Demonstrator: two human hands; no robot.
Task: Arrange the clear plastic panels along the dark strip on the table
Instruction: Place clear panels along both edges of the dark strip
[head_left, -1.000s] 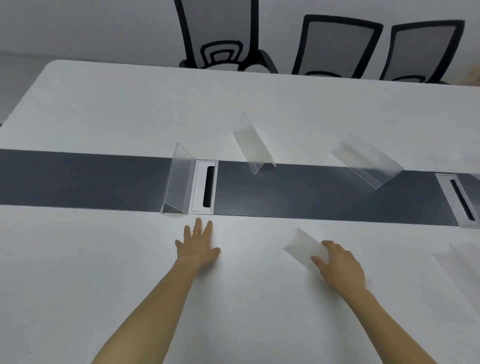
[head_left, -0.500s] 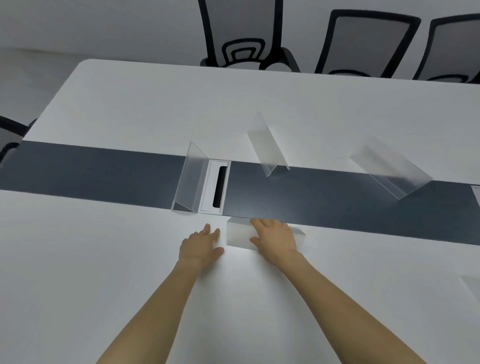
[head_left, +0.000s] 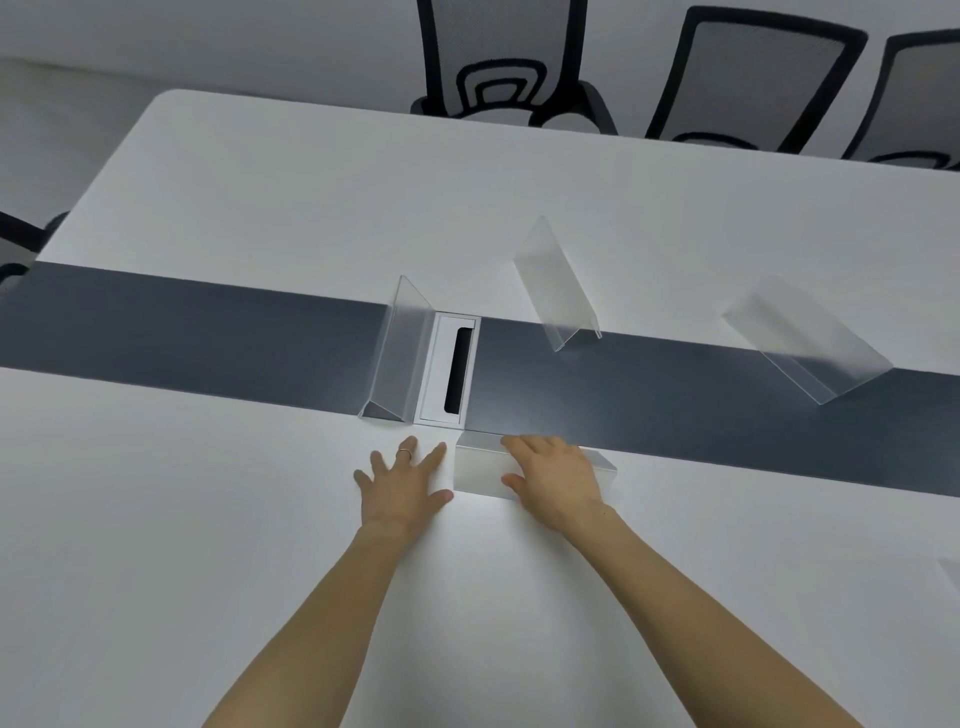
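Observation:
A dark strip (head_left: 208, 332) runs left to right across the white table (head_left: 260, 208). My right hand (head_left: 553, 478) grips a clear folded panel (head_left: 478, 467) that lies at the strip's near edge, parallel to it. My left hand (head_left: 402, 486) lies flat on the table just left of that panel, fingers spread, holding nothing. A second clear panel (head_left: 397, 353) stands across the strip beside a white cable port (head_left: 449, 369). A third panel (head_left: 558, 286) and a fourth panel (head_left: 805, 338) stand skewed at the strip's far edge.
Black mesh chairs (head_left: 493, 57) line the far side of the table, and part of another chair (head_left: 21, 244) shows at the left end. A corner of one more clear panel (head_left: 950, 577) shows at the right edge.
My right hand slid the clear panel left and forward from the near right of the table to the strip's near edge. My left hand stayed flat in place and spread its fingers.

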